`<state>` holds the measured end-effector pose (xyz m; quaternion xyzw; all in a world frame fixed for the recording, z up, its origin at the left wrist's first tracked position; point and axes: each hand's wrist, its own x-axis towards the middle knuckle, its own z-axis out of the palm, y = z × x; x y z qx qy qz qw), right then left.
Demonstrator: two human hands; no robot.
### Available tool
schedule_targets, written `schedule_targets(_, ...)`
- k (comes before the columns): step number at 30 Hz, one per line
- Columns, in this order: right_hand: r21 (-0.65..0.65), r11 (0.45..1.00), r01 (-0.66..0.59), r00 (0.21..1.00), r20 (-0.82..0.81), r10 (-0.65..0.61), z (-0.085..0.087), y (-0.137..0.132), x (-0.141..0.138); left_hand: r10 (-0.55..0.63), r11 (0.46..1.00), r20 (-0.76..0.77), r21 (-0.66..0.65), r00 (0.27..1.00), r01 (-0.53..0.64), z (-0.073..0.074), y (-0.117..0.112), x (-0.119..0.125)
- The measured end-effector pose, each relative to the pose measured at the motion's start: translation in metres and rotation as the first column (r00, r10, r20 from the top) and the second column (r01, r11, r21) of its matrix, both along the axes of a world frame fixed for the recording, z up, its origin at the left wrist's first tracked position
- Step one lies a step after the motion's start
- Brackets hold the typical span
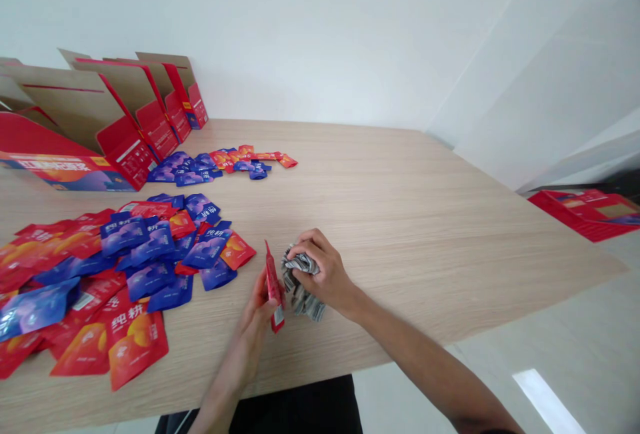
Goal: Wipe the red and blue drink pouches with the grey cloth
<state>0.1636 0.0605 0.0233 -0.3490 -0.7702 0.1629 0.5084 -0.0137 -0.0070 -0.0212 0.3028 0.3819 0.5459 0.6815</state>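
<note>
a pale wall (320,34) stands behind your wood table (400,214). open red boxes (125,151) sit at the far left, and a heap of pouches (150,277) lies nearer you. your right hand (325,271) is closed on a striped grey bundle (307,304), whose long way runs toward you. your left hand (261,302) pinches a red pouch (273,281) just left of the bundle. it's edge-on, long side running away from you, far tip leaning left.

The left hand (263,301) pinches with its thumb (269,309). The right hand (325,271) curls its fingers (315,237). Both arms (415,357) reach forward.
</note>
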Motion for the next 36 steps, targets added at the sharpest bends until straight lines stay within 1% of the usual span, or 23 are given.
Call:
schedule_targets(2, -0.01, 1.0, 0.005, 0.997, -0.073, -0.006, 0.004, 0.0, 0.0, -0.026, 1.0, 0.032, 0.01, 0.999, 0.025, 0.009, 0.003, 0.001)
schedule_targets(4, -0.017, 1.0, 0.006, 0.99, -0.138, -0.008, 0.007, 0.0, 0.001, -0.031, 0.999, 0.11, 0.01, 0.993, 0.03, 0.017, 0.004, 0.004)
schedule_targets(7, -0.037, 0.999, 0.005, 0.977, -0.214, -0.013, 0.01, 0.001, 0.003, -0.004, 0.999, 0.234, -0.041, 0.972, 0.014, 0.023, 0.002, 0.006)
schedule_targets(11, -0.068, 0.998, 0.0, 0.955, -0.296, -0.02, 0.01, 0.001, 0.004, 0.022, 0.985, 0.298, -0.168, 0.954, 0.03, 0.02, -0.001, 0.004)
schedule_targets(16, -0.045, 0.999, -0.02, 0.935, -0.355, 0.003, 0.011, -0.001, 0.006, 0.196, 0.947, 0.409, -0.314, 0.891, -0.065, 0.013, 0.006, -0.002)
schedule_targets(18, -0.003, 0.999, -0.038, 0.935, -0.353, 0.034, 0.013, -0.004, 0.008, 0.229, 0.934, 0.412, -0.349, 0.882, -0.08, 0.013, 0.011, -0.002)
schedule_targets(20, 0.079, 0.994, -0.081, 0.948, -0.303, 0.102, 0.013, -0.007, 0.01, 0.232, 0.929, 0.378, -0.358, 0.896, -0.09, 0.015, 0.014, 0.001)
schedule_targets(21, 0.127, 0.985, -0.116, 0.956, -0.254, 0.145, 0.012, -0.009, 0.011, 0.228, 0.934, 0.359, -0.342, 0.905, -0.099, 0.016, 0.014, 0.004)
schedule_targets(23, 0.209, 0.959, -0.193, 0.969, -0.115, 0.221, 0.009, -0.012, 0.008, 0.22, 0.949, 0.34, -0.293, 0.915, -0.119, 0.019, 0.012, 0.011)
schedule_targets(24, 0.24, 0.945, -0.221, 0.97, -0.041, 0.238, 0.006, -0.014, 0.006, 0.215, 0.954, 0.343, -0.276, 0.915, -0.12, 0.021, 0.01, 0.015)
schedule_targets(25, 0.247, 0.942, -0.227, 0.973, 0.027, 0.227, 0.003, -0.015, 0.002, 0.214, 0.955, 0.348, -0.273, 0.913, -0.12, 0.023, 0.008, 0.019)
schedule_targets(27, 0.222, 0.958, -0.183, 0.981, 0.104, 0.163, -0.005, -0.017, -0.006, 0.248, 0.941, 0.343, -0.309, 0.906, -0.141, 0.027, 0.004, 0.026)
schedule_targets(29, 0.144, 0.975, -0.172, 0.981, 0.117, 0.155, -0.013, -0.018, -0.012, 0.306, 0.908, 0.324, -0.383, 0.895, -0.172, 0.033, 0.002, 0.03)
schedule_targets(31, 0.086, 0.976, -0.199, 0.973, 0.138, 0.187, -0.018, -0.018, -0.016, 0.367, 0.867, 0.311, -0.456, 0.877, -0.201, 0.039, 0.003, 0.031)
schedule_targets(33, 0.074, 0.962, -0.261, 0.951, 0.188, 0.244, -0.021, -0.018, -0.017, 0.409, 0.84, 0.308, -0.495, 0.859, -0.222, 0.045, 0.005, 0.03)
schedule_targets(35, 0.093, 0.944, -0.317, 0.927, 0.242, 0.287, -0.021, -0.018, -0.017, 0.424, 0.835, 0.306, -0.495, 0.853, -0.238, 0.045, 0.007, 0.027)
schedule_targets(36, 0.104, 0.939, -0.327, 0.921, 0.259, 0.292, -0.021, -0.018, -0.017, 0.417, 0.841, 0.308, -0.488, 0.855, -0.234, 0.043, 0.007, 0.025)
